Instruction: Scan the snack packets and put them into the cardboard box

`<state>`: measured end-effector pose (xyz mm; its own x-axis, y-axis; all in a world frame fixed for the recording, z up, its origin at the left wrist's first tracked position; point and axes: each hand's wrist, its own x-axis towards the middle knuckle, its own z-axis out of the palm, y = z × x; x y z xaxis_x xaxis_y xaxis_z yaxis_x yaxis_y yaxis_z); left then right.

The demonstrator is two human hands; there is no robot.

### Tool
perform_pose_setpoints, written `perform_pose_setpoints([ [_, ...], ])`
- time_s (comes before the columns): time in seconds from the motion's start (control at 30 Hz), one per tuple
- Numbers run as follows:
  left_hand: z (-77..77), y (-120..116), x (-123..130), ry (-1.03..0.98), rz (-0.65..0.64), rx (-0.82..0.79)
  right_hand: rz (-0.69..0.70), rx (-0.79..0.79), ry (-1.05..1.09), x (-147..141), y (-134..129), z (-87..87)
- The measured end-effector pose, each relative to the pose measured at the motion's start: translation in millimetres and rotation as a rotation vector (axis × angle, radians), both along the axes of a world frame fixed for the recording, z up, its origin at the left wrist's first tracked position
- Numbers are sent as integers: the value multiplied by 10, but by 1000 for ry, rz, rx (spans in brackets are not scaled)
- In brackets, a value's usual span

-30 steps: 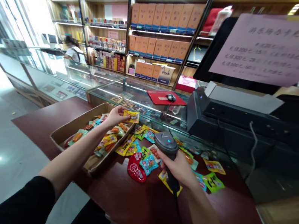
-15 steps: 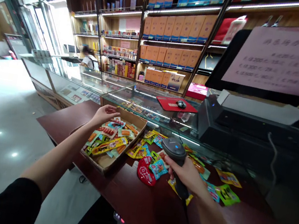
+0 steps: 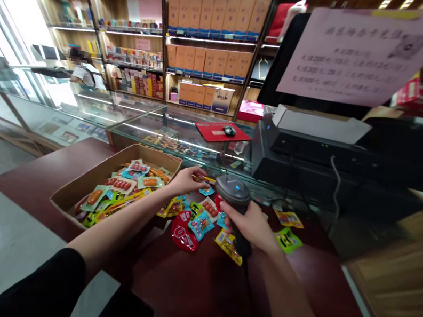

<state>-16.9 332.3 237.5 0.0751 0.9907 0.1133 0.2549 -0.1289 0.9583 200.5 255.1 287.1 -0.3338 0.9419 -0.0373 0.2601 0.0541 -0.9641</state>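
Observation:
My right hand (image 3: 255, 225) is wrapped round the handle of a black barcode scanner (image 3: 233, 192), whose head points away over the snack packets. My left hand (image 3: 188, 180) hovers above the packets left of the scanner, fingers bent but apart. Just under its fingertips lies a small blue packet (image 3: 206, 191); whether they touch it I cannot tell. A red rounded packet (image 3: 184, 232), a blue packet (image 3: 201, 225) and a yellow packet (image 3: 230, 246) lie on the dark red table nearer to me. Left of them, the cardboard box (image 3: 67, 196) holds several sausage and snack packets, partly hidden by my left forearm.
Beyond the table (image 3: 188, 295) runs a glass counter (image 3: 139, 126) with a red mouse pad (image 3: 210, 131) and a mouse (image 3: 229, 130). A black monitor with a pink paper sign (image 3: 346, 56) stands at the right. Another person (image 3: 87, 74) is behind the far counter.
My left hand has moved right, from over the box to the loose packets. My right hand still grips the scanner. The view has turned to the right.

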Motion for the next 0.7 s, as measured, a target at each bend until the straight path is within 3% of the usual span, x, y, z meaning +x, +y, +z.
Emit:
perform_pose_setpoints([
  [0.2, -422, 95, 159, 123, -87, -1, -30, 10, -7, 85, 85, -19],
  [0.3, -544, 59, 168, 181, -112, -5, -32, -15, -8, 100, 125, -46],
  [0.5, -457, -53, 208, 355, -310, 74, -29, -33, -21, 106, 166, -84],
  [0.7, -396, -111, 190, 539, -626, 254, -44, -12, -43, 130, 198, -132],
])
